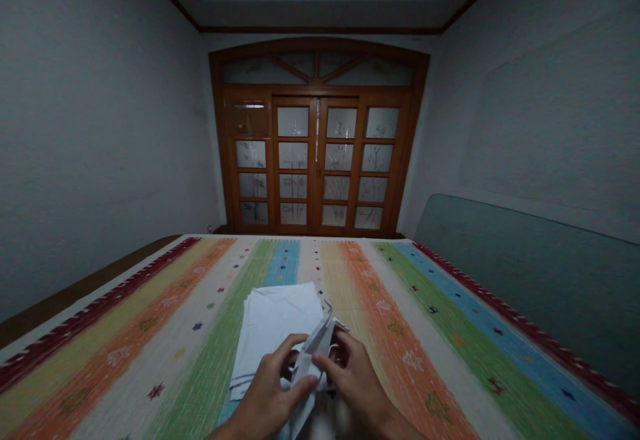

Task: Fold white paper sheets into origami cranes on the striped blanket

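In the head view, the paper (pixel 319 344) stood between both hands, above the counter (pixel 385 333) and just at the near right part of the stack (pixel 280 310). Its long axis ran away from the person, leaning a little to the right: the near end dropped between the wrists, the far tip reached past the fingertips. It looked folded, with creased layers spreading apart toward that far tip, though the exact folds were too dim to make out.

The left hand (pixel 275 379) lay along the paper's left side, fingers half curled, thumb pressed on the near part; it had hold of the paper in a loose pinch. The right hand (pixel 356 368) faced it from the other side, likewise half curled, its thumb against the paper slightly farther out and its forefinger bent near the upper layers. The thumb tips were close together, so neither hand was clearly nearer the paper, and any turn of it seemed to depend on that narrow gap.

The left hand was the nearer one to the stack, which lay flat on the cloth (pixel 165 353), forward and to the left, partly hidden by the hands. The wider room for moving lay rightward over the stripes. The counter's far edge was well apart from the fingertips; its near edge was out of sight.
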Motion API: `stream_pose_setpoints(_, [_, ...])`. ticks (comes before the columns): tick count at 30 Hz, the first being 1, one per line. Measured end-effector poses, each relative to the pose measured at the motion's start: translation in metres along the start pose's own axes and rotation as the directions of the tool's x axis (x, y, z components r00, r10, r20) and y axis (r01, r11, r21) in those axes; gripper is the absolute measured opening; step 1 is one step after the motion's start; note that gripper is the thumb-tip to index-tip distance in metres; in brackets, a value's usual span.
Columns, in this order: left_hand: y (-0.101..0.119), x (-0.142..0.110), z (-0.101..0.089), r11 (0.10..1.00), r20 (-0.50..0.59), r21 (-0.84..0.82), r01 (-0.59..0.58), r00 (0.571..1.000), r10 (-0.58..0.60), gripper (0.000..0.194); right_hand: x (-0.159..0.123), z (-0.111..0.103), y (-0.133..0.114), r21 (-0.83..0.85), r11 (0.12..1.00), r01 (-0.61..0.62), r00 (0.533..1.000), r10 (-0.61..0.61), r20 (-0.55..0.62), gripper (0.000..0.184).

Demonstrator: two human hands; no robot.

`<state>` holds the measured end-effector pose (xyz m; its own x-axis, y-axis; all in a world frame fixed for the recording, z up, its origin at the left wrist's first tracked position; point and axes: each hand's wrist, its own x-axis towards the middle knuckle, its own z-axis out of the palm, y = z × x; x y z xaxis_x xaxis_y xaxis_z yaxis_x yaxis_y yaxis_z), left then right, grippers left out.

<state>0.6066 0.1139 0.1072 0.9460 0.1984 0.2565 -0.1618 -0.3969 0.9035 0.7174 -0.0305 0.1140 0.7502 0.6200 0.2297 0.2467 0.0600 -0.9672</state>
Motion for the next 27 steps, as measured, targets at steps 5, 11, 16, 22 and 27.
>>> stream_pose_setpoints(5, [0.002, 0.003, 0.007, 0.927, 0.017, -0.362, 0.095, 0.995, -0.096, 0.049, -0.001, 0.002, -0.001, 0.032, 0.999, -0.023, 0.997, 0.020, 0.079, 0.038])
stream_pose_setpoints(11, [0.005, 0.006, 0.007, 0.822, 0.040, -0.562, 0.094, 0.996, -0.086, 0.059, 0.002, 0.000, 0.005, 0.213, 0.971, -0.110, 0.982, 0.072, 0.177, 0.059])
stream_pose_setpoints(16, [-0.001, 0.005, 0.006, 0.853, 0.012, -0.507, 0.123, 0.991, -0.136, 0.055, 0.001, 0.001, 0.000, 0.201, 0.974, -0.108, 0.979, 0.069, 0.191, 0.049])
stream_pose_setpoints(22, [0.003, 0.006, 0.001, 0.960, -0.005, -0.277, -0.037, 0.999, 0.037, 0.041, -0.002, 0.004, -0.002, 0.158, 0.986, -0.060, 0.993, 0.043, 0.108, 0.037])
stream_pose_setpoints(27, [0.015, 0.005, 0.001, 0.967, 0.051, -0.255, -0.003, 0.999, 0.016, 0.041, -0.001, 0.004, -0.003, 0.151, 0.986, -0.064, 0.994, 0.050, 0.097, 0.036])
